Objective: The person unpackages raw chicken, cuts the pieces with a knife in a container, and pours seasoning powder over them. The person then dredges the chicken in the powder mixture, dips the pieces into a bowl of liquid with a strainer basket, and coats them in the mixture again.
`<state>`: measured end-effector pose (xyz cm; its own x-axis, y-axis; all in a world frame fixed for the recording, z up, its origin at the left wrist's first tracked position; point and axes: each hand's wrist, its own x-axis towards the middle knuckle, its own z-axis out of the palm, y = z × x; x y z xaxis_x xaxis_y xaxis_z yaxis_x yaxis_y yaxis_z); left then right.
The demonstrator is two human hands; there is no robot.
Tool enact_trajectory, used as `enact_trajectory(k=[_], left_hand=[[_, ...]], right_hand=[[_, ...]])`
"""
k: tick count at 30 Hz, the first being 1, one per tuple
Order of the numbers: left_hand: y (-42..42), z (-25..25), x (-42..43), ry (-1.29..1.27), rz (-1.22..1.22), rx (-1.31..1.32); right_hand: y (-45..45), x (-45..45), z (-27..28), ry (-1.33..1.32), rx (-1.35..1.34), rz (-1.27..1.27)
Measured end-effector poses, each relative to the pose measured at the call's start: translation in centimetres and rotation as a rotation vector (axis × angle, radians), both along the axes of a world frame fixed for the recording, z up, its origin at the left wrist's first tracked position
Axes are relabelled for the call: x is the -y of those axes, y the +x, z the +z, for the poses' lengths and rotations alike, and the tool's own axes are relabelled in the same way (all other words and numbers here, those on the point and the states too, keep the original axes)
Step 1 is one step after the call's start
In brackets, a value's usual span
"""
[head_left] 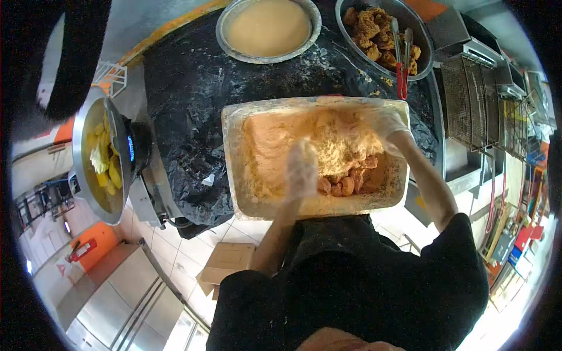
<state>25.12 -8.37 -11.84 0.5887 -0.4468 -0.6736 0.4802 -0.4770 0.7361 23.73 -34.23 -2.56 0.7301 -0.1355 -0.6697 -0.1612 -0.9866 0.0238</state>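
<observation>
My left hand (301, 172), in a clear glove, is over the middle of a large rectangular tub (237, 202) of seasoned flour (269, 137). Gloved as well, my right hand (386, 124) is at the tub's far right corner. Motion smears both hands, so their fingers cannot be made out. Between them, loose flour looks blurred as if tossed up. Several reddish-brown pieces of raw meat (348, 184), perhaps chicken, lie in the flour at the near right. Whether either hand grips a piece is not visible.
Behind the tub are a bowl of pale batter (269, 28) and a bowl of fried chicken (372, 38) with red-handled tongs (402, 70). A pot of yellow pieces in liquid (104, 158) sits by a blue flame at left. Wire fry baskets (471, 99) stand right; a cardboard box (228, 262) is on the floor.
</observation>
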Motion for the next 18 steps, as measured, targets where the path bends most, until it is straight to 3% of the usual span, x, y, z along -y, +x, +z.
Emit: enact_trajectory(k=[2, 5, 6, 8, 9, 11, 12, 15, 16, 17, 18], left_hand=[[2.1, -0.5, -0.3, 0.204, -0.064, -0.035], [4.1, -2.5, 1.0, 0.323, -0.123, 0.025], [4.0, -3.5, 1.9, 0.235, -0.129, 0.105], [3.8, -4.8, 3.7, 0.136, 0.004, -0.02], [4.5, -2.5, 5.6, 0.12, 0.148, -0.215], [4.5, -3.1, 6.0, -0.083, 0.271, -0.356], [4.5, -6.5, 4.1, -0.268, 0.246, -0.302], [6.1, -5.4, 0.3, -0.135, -0.052, 0.016], [6.6, -11.2, -4.6, -0.131, -0.269, 0.204], [6.6, -11.3, -6.3, -0.034, -0.478, 0.377], [6.5, -11.2, -7.9, 0.059, -0.671, 0.565]], right_hand=[[-2.9, 2.6, -4.7, -0.008, 0.104, -0.588], [-4.4, 3.3, -10.6, 0.426, 0.236, -0.965], [-4.2, 2.8, -11.4, 0.544, 0.24, -0.999], [-3.2, 1.6, -13.1, 0.715, 0.216, -1.011], [-2.4, 0.7, -13.6, 0.749, 0.2, -0.983], [-0.5, -1.5, -14.2, 0.771, 0.163, -0.919], [1.0, -3.2, -13.1, 0.791, 0.105, -0.995], [-0.5, -3.9, -10.3, 0.879, 0.109, -0.787], [-1.8, -3.5, -9.0, 0.992, 0.11, -0.924], [-3.0, -3.2, -7.7, 1.1, 0.114, -1.064], [-4.9, -1.2, -6.7, 1.254, 0.077, -1.484]])
